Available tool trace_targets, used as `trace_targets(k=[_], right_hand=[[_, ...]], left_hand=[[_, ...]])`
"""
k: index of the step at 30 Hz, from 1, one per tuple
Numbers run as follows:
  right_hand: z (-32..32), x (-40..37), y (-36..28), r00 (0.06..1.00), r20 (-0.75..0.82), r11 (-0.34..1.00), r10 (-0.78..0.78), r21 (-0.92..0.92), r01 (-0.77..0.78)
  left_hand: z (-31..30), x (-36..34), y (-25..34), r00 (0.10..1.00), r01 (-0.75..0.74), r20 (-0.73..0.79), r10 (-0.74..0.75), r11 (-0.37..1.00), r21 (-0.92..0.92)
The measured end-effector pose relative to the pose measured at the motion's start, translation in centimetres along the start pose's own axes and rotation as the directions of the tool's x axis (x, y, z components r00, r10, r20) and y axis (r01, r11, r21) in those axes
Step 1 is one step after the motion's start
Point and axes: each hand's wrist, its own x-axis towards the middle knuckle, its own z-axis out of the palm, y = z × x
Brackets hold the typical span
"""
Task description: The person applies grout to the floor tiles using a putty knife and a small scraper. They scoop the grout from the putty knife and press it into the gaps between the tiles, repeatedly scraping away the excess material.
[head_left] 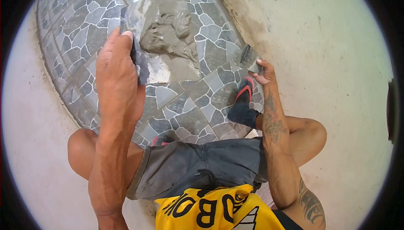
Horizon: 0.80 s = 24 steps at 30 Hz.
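Plainly one board (156, 71), one scraper (248, 56), mortar (168, 37)

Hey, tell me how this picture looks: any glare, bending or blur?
In the head view, glare whitens the tiled floor near the top edge; the wide lens bows the floor's left edge and a black ring surrounds the image; also in the head view, the wet mortar stays readable, and no strong motion blur shows on the left hand or right hand.
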Motion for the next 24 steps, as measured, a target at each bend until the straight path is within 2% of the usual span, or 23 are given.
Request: trace_targets(k=[3,5,8,11,15,17,21,24], right_hand=[[-0.5,0.0,0.1,1.0,0.007,1.0,0.005,0.017,-0.005],[-0.1,-0.2,0.0,1.0,0.029,0.999,0.002,0.033,-0.003],[3.2,-1.3,-1.3,0.988,0.129,0.996,-0.09,0.014,0.089],[9.6,-2.9,-2.9,0.923,0.276,0.955,-0.268,-0.053,0.293],[15.0,-5.0,-3.1,0.812,0.456,0.906,-0.364,-0.028,0.422],[16.3,-5.7,-2.9,0.779,0.491,0.895,-0.39,0.004,0.446],[18.5,-7.8,-3.6,0.846,0.429,0.934,-0.316,-0.015,0.356],[19.2,-8.1,-3.8,0.854,0.426,0.939,-0.299,-0.026,0.342]], left_hand=[[0.4,0.0,-0.1,1.0,-0.008,-0.015,0.008,1.0,0.011],[-0.1,0.6,-0.7,0.999,-0.01,0.034,0.01,1.0,0.017],[-0.5,1.1,-1.8,0.998,0.013,0.069,-0.013,1.0,-0.007],[-0.6,1.8,-3.0,0.995,0.011,0.097,-0.005,0.998,-0.062],[0.3,1.9,-2.6,0.993,0.034,0.118,-0.016,0.989,-0.146],[0.3,2.0,-2.6,0.993,0.036,0.113,-0.017,0.985,-0.168],[-0.2,2.1,-2.7,0.992,-0.044,0.116,0.058,0.992,-0.12],[-0.9,2.2,-2.6,0.992,-0.046,0.118,0.044,0.999,0.02]])
